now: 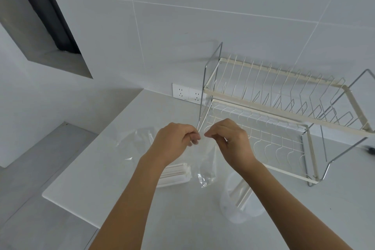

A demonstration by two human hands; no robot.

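My left hand (178, 140) and my right hand (229, 140) are raised close together above the white counter (105, 178). Each pinches the top edge of a thin clear plastic wrapper (207, 168) that hangs down between them. Under my left forearm lies a bundle of pale wooden chopsticks (174, 174) in clear plastic. A translucent plastic cup (239, 201) stands under my right forearm with a few pale sticks inside it.
A two-tier wire dish rack (284, 111) with cream bars stands at the right against the tiled wall. Two wall sockets (187, 93) sit left of it. Crumpled clear plastic (142, 138) lies on the counter. The counter's edge drops to the floor at left.
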